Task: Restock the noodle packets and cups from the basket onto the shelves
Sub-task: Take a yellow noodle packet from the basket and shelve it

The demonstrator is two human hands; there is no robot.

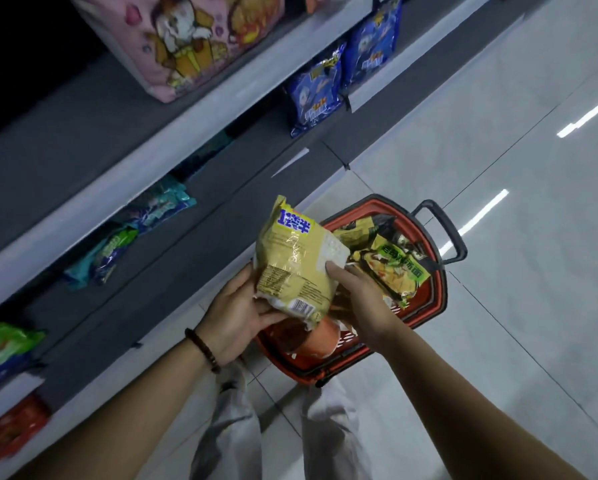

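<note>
A yellow noodle packet (295, 265) is held upright above the red basket (439, 299) on the floor. My left hand (236, 317) grips its lower left edge, thumb on the front. My right hand (356, 299) holds its right side, fingertips on the white patch. Inside the basket lie green-and-yellow noodle packets (394, 268) and an orange cup (320, 339), partly hidden under the held packet. The grey shelves (172, 133) run along the left.
Blue packets (320, 91) stand on a shelf at the upper right, teal packets (159, 209) and green ones (3, 341) lower left, red packets (10, 431) at the bottom left. A pink box (183, 39) sits on top. Pale tiled floor (498, 168) lies to the right.
</note>
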